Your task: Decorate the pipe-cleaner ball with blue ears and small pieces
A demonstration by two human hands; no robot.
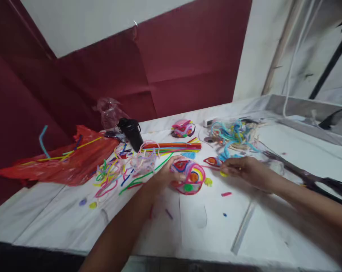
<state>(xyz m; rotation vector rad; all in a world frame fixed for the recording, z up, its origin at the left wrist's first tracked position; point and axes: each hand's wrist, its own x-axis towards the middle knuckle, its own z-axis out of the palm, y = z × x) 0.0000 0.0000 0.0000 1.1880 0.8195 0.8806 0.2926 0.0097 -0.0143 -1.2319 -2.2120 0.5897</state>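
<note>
My left hand [172,174] is closed on the left edge of a round, flat craft piece [189,187] made of coiled pipe cleaners in pink, purple, orange and green. From its right side a thin pink pipe cleaner [210,167] runs to my right hand [241,170], whose fingertips are pinched around its end. A small yellow piece [223,173] shows just under those fingertips. Behind them lies a red and blue drop-shaped piece [212,161] with an orange centre. A yellow dot [208,182] sits beside the round piece.
Bundled straight pipe cleaners [173,146], a second round piece [183,129] and a black bottle [132,134] stand behind. Tangled strands [111,175] and a red plastic bag [71,166] lie left. Blue strands [236,132] and large scissors [307,175] are right.
</note>
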